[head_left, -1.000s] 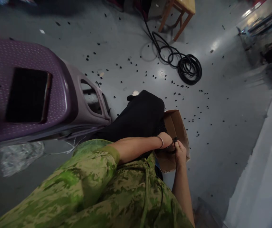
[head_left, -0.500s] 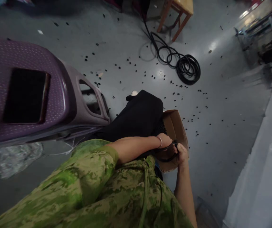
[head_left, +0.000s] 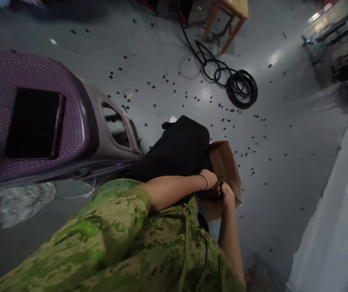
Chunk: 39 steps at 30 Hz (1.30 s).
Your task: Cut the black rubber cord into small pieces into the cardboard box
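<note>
I sit with an open cardboard box (head_left: 228, 170) by my black-clad knee. My left hand (head_left: 210, 179), a bangle on its wrist, and my right hand (head_left: 227, 196) meet over the box. Between their fingers is a small black ring-like part (head_left: 220, 186), which both hands pinch. Part of the fingers is hidden behind the wrist, so the exact grip is hard to read. The box holds dark small pieces near my knee.
A purple plastic stool (head_left: 40, 121) stands at my left. Several small black rings are scattered over the grey floor (head_left: 267, 134). A coiled black hose (head_left: 240, 87) and a wooden stool (head_left: 228, 16) lie further off. A crumpled plastic bag (head_left: 24, 200) sits low left.
Half a second ago a black loop stretched between my hands, the right hand further out. Now the right hand has come back in to the left and the loop is bunched small.
</note>
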Each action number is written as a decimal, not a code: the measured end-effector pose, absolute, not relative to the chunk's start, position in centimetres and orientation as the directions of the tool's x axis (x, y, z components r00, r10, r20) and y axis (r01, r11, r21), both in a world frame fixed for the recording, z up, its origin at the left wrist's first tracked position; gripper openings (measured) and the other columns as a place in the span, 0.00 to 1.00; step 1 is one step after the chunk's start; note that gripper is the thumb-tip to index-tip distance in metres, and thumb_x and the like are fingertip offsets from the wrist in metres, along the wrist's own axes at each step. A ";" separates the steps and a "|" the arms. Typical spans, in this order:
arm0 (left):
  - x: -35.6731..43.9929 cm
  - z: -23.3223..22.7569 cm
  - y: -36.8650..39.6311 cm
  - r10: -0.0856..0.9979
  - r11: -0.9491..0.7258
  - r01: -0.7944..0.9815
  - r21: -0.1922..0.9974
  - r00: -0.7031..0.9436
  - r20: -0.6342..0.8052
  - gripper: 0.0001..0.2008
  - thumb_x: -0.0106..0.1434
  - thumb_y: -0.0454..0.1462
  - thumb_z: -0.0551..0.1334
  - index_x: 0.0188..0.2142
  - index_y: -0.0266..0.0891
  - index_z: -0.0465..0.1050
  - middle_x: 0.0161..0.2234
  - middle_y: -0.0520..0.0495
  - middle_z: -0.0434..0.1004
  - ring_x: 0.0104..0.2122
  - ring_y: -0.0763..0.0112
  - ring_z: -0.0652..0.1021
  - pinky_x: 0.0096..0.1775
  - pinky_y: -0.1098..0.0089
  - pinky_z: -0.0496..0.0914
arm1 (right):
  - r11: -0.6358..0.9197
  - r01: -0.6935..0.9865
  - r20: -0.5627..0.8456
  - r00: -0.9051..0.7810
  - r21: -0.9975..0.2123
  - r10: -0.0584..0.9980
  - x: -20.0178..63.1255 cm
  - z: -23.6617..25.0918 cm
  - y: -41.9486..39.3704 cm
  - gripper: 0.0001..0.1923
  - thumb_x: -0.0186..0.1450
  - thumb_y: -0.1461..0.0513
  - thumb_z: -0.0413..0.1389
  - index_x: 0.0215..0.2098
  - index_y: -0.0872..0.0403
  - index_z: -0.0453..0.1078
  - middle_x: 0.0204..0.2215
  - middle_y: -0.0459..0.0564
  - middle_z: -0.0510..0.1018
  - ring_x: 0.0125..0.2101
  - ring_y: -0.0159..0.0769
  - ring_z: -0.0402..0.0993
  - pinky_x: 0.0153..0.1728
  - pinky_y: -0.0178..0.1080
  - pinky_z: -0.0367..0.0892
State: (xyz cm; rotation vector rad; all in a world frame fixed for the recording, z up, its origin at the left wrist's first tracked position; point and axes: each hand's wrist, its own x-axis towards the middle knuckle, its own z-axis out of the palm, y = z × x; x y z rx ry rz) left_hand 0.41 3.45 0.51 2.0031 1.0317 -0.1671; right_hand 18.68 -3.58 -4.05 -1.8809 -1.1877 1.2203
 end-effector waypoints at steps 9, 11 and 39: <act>0.2 0.6 3.5 0.672 -0.196 0.710 0.676 0.599 -0.434 0.18 0.61 0.41 0.58 0.47 0.31 0.67 0.41 0.34 0.77 0.43 0.56 0.78 0.40 0.62 0.72 | -0.377 0.277 -0.260 0.380 -0.884 0.888 17.5 -4.3 -4.1 0.26 0.59 0.48 0.53 0.49 0.56 0.70 0.30 0.47 0.75 0.27 0.29 0.68 0.32 0.34 0.65; 0.2 0.6 3.6 0.678 -0.199 0.711 0.674 0.597 -0.429 0.17 0.61 0.40 0.57 0.47 0.31 0.67 0.41 0.35 0.77 0.42 0.56 0.78 0.40 0.62 0.72 | -0.350 0.236 -0.240 0.394 -0.906 0.887 17.1 -4.4 -3.9 0.25 0.60 0.49 0.53 0.49 0.56 0.70 0.31 0.47 0.75 0.28 0.29 0.68 0.33 0.35 0.66; 1.0 -0.6 3.1 0.662 -0.434 0.574 0.694 0.726 -0.186 0.16 0.59 0.44 0.59 0.43 0.37 0.66 0.40 0.39 0.77 0.39 0.60 0.78 0.39 0.62 0.70 | -0.324 0.380 -0.144 0.431 -0.866 0.891 17.5 -2.2 -3.1 0.18 0.60 0.49 0.52 0.36 0.55 0.70 0.24 0.44 0.71 0.22 0.28 0.61 0.27 0.32 0.60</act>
